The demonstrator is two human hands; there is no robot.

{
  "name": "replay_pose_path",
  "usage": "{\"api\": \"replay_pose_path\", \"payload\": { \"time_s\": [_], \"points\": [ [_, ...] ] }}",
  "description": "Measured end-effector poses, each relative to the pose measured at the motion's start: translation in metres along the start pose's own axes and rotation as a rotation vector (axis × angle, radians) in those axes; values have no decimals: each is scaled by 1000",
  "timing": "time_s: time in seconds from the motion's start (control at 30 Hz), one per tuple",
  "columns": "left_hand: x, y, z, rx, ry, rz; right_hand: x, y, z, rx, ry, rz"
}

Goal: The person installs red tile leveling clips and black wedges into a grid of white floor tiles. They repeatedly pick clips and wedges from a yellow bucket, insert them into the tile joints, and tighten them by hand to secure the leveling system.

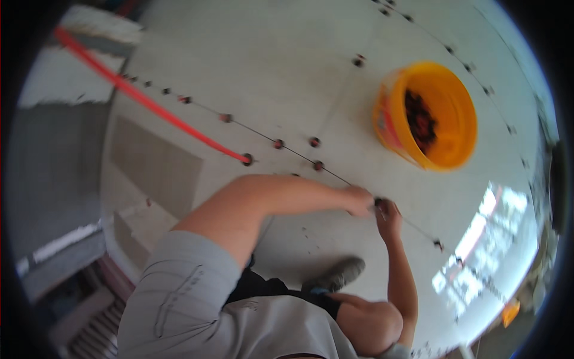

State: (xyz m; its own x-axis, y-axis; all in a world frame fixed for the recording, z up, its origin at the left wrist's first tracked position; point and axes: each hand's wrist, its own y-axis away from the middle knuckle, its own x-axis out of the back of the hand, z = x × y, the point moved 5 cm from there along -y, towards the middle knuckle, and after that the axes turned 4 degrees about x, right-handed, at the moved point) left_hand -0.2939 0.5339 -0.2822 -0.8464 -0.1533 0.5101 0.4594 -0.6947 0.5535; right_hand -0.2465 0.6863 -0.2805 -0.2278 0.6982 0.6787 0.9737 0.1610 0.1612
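My left hand reaches across from the left, low over a joint between pale floor tiles. Its fingers are closed and slightly smeared, and what they hold is hidden. Close to its fingertips, my right hand pinches a small dark round tile levelling cap on the joint. More dark caps with reddish parts sit along the same line, one up and left of my hands and one down and right. Another cap stands on a crossing joint.
A yellow bucket holding a heap of dark and reddish pieces stands beyond my hands to the right. On the left, a red tube slants up from the floor. My shoe rests on the tiles below my hands.
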Motion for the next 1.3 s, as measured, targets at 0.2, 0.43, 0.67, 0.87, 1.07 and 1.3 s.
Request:
{"api": "replay_pose_path", "payload": {
  "time_s": [0.2,0.43,0.67,0.87,1.07,1.3],
  "points": [
    [8,14,-25,-125,-440,68,7,-15,-18,-113,297,-263],
    [-41,36,-30,-251,-910,107,-4,-43,-30,-118,745,-533],
    [-50,31,-30,-272,-781,81,-27,-34,-22,485,964,-637],
    [-37,45,-49,-131,-837,62,-22,-35,-21,532,1075,-748],
    [-11,72,-52,-172,-999,86,-2,-47,-28,-132,855,-653],
    [-10,84,-67,-162,-995,76,16,-37,-69,437,1034,-927]
  ]
}}
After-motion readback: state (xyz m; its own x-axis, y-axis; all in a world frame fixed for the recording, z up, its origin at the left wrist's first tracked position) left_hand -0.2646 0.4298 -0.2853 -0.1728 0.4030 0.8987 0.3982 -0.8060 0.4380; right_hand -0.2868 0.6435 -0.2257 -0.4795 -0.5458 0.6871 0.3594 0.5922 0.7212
